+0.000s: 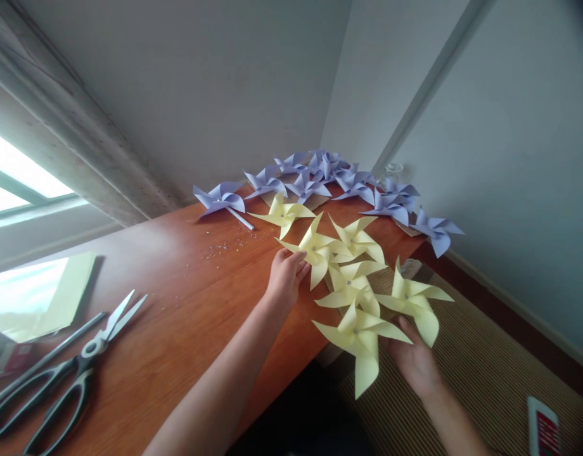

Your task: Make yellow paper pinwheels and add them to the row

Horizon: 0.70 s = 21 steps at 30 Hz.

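Several yellow paper pinwheels (355,331) lie close together over a brown woven-textured board (381,277), which shows only in the gaps and extends past the table edge. My left hand (284,275) is closed, with its fingertips on a blade of the left yellow pinwheel (315,248). On the near right side, my right hand (417,361) is closed on the board's edge, thumb up beneath a pinwheel blade and fingers mostly hidden below. Another yellow pinwheel (284,215) rests farther back, near purple pinwheels (307,185) grouped on similar boards.
A purple pinwheel (219,197) with a white stick lies apart on the wooden table (177,266), near scattered bits. Black-handled scissors (85,364), a grey rod (58,351) and pale yellow paper (73,294) lie left. A red and white object (543,427) sits lower right.
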### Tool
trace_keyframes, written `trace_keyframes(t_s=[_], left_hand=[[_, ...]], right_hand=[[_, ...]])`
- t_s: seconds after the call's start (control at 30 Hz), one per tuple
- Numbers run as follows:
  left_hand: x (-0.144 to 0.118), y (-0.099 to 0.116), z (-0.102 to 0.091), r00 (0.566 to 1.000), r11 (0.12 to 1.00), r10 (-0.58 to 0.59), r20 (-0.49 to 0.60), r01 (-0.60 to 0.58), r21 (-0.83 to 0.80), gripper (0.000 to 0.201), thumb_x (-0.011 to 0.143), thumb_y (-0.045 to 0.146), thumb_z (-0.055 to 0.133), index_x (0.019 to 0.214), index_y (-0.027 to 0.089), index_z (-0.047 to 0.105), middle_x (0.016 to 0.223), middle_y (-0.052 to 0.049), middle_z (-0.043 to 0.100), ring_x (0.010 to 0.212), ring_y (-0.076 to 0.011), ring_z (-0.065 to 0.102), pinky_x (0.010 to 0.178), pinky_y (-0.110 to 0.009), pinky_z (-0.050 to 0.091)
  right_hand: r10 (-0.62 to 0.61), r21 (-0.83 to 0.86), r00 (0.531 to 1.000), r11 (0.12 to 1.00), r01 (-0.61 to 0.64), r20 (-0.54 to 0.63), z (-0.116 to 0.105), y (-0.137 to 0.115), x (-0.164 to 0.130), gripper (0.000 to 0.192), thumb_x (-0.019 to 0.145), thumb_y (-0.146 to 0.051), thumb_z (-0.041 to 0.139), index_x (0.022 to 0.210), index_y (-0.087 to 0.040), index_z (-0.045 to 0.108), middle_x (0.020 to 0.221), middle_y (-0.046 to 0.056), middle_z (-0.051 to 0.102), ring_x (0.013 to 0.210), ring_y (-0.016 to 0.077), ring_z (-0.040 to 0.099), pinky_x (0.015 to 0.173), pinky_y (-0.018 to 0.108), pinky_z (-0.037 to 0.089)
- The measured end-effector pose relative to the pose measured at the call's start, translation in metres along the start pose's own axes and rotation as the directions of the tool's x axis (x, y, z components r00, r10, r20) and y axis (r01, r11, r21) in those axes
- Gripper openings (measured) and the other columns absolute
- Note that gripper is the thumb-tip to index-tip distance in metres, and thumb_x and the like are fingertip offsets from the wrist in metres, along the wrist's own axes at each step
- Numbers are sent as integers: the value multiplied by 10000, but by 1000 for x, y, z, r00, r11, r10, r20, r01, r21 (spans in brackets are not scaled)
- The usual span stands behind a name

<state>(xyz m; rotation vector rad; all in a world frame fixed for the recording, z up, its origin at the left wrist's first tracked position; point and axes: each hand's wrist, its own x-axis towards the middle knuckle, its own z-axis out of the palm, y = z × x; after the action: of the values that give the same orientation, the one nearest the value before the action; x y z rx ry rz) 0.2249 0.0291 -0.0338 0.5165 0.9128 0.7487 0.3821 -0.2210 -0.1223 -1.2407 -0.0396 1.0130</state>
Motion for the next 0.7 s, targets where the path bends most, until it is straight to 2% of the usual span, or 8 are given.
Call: trace_keyframes(t_s=[0.13, 0.23, 0.37, 0.5, 0.7], left_hand=[[1, -8, 7, 1000, 999, -14, 17, 15, -37, 271, 680, 122, 717, 862, 199, 532, 856, -35, 692, 724, -124, 684, 843, -302, 540], [3, -14, 14, 1000, 998, -11, 12, 12, -65, 268, 681, 119, 702, 865, 201, 526, 896, -36, 696, 775, -127, 695, 879, -311, 538], [4, -19, 21, 1000, 997, -12, -1, 12, -82, 244, 683, 108, 681, 821, 199, 501, 878, -31, 688, 819, -137, 702, 906, -325, 534], [5, -20, 24, 1000, 996, -12, -18, 10, -93, 273, 673, 91, 676, 848, 207, 501, 893, -19, 689, 835, -130, 700, 912, -314, 527], [9, -20, 27, 999, 994, 7, -34, -11, -109, 312, 665, 68, 675, 886, 214, 510, 923, -18, 686, 862, -129, 688, 928, -316, 521]], right_hand=[[-120, -28, 992, 992, 119, -37, 1, -18, 12, 318, 767, -472, 788, 1036, -309, 746, 1130, 11, 785, 1047, 258, 739, 870, 389, 637], [-167, -78, 983, 984, 160, -82, 0, -29, 28, 357, 757, -456, 796, 1072, -299, 736, 1132, 20, 783, 1040, 259, 739, 844, 374, 636], [-178, -155, 981, 974, 164, -79, -1, -47, 48, 390, 730, -415, 814, 1082, -268, 738, 1016, 44, 799, 937, 280, 757, 781, 388, 638], [-216, -221, 969, 957, 186, -119, -1, -65, 65, 304, 739, -379, 808, 1017, -264, 756, 884, 41, 794, 792, 262, 754, 670, 361, 626], [-227, -216, 961, 958, 190, -159, -5, -76, 88, 256, 677, -308, 849, 895, -219, 749, 870, 35, 790, 714, 210, 738, 619, 303, 628]])
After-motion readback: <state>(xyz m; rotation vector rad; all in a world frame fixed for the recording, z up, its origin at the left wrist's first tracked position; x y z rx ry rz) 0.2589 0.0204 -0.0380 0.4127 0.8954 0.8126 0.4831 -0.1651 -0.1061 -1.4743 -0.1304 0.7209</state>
